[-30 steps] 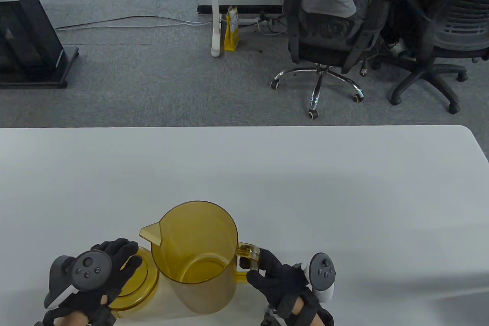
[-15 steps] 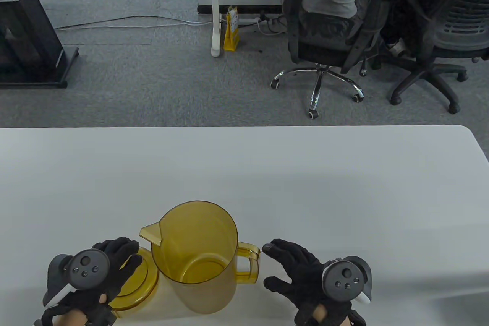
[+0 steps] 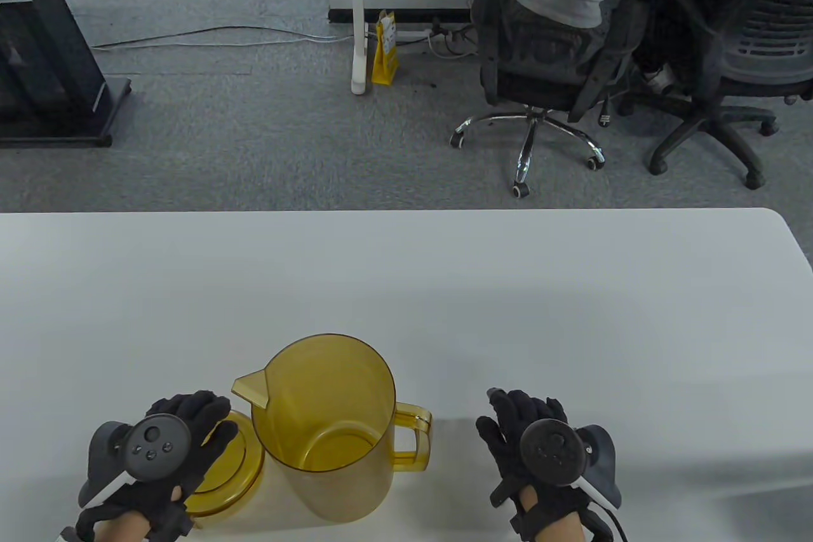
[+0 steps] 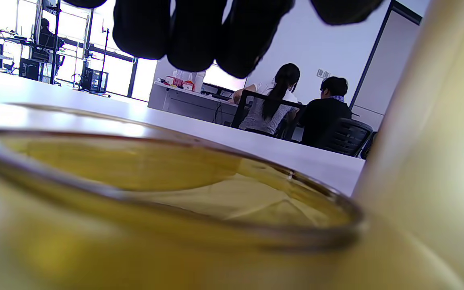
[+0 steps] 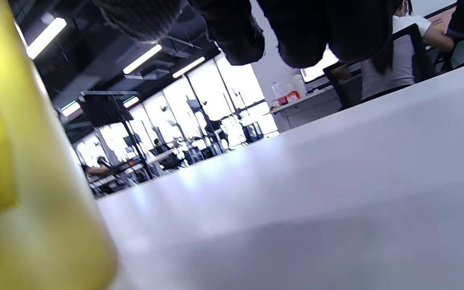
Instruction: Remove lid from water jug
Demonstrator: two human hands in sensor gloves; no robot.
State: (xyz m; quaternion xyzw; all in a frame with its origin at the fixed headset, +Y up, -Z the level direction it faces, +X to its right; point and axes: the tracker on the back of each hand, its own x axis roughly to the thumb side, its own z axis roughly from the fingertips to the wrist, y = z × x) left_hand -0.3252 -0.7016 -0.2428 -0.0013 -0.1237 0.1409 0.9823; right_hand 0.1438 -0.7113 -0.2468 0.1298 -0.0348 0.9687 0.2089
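Left hand (image 3: 162,472) lies flat, fingers straight, over the amber lid (image 3: 225,472) on the table (image 3: 444,288). Right hand (image 3: 540,466) rests spread and empty, with the open water jug (image 3: 330,427) between both hands, its handle nearest the right.

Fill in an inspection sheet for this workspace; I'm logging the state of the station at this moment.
Surface: white table, no spills seen.
Job's things: translucent amber plastic water jug upright, open-topped, handle toward right hand; round amber plastic lid lies on the table against the jug's left side.
Clutter: nothing seen.
Grips: left hand rests over the lid, fingers relaxed; right hand flat beside the jug, apart from the handle, holding nothing.
Cables: grey cables on the carpet.
Surroundings: seated person in black office chair, yellow bag, black cabinet.
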